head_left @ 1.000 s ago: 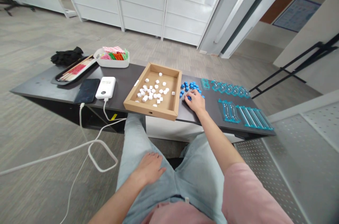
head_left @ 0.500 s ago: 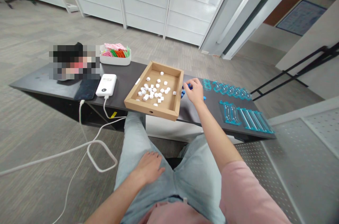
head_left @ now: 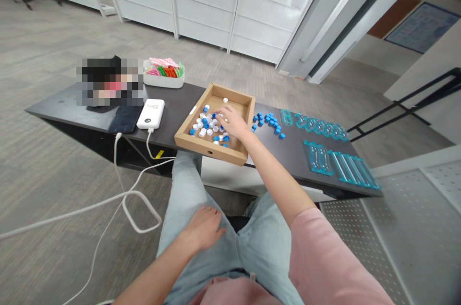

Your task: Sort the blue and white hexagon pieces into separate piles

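My right hand (head_left: pixel 233 123) is over a shallow cardboard box (head_left: pixel 196 143), its fingers apart and pointing left. Inside the box lie several small white pieces (head_left: pixel 202 132), about cube-sized, mixed with several blue pieces (head_left: pixel 192 131). One blue piece shows right by my fingertips; what lies under the palm is hidden. To the right of the box, more blue pieces (head_left: pixel 270 118) are scattered on the dark table (head_left: pixel 288 151). My left hand (head_left: pixel 205 228) rests flat on my left thigh, fingers stretched out and holding nothing.
Clear teal-edged plastic parts (head_left: pixel 320 125) lie in rows on the right of the table, with longer tube-like ones (head_left: pixel 353 168) nearer me. A white power bank (head_left: pixel 151 114) with a cable (head_left: pixel 149 144) and a white container (head_left: pixel 164 81) of colourful items are on the left.
My right hand has moved left from the blue pieces on the table to above the box. Blue pieces now lie among the white ones. My left hand stays on my thigh.
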Demonstrator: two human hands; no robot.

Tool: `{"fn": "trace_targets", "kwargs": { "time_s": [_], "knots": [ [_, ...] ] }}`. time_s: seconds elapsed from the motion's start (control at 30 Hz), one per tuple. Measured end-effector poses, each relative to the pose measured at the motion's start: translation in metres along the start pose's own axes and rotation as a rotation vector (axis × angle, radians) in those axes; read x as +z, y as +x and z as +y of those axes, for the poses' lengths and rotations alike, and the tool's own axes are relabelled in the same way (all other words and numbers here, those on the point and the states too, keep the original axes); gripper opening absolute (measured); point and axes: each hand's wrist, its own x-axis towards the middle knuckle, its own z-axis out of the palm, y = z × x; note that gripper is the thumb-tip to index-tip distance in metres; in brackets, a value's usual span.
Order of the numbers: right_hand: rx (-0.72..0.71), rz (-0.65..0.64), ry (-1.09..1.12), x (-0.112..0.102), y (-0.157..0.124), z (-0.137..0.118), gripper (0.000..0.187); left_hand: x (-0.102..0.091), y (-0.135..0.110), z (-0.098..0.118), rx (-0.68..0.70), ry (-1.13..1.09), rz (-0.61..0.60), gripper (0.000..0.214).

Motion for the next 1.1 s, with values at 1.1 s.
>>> {"fn": "trace_targets", "kwargs": {
  "time_s": [1.1],
  "knots": [
    [0.43, 0.081, -0.34, -0.021, -0.125, 0.109, 0.084, 0.003, 0.003, 0.001, -0.006, 0.05, -0.032, 0.067]
  ]
}}
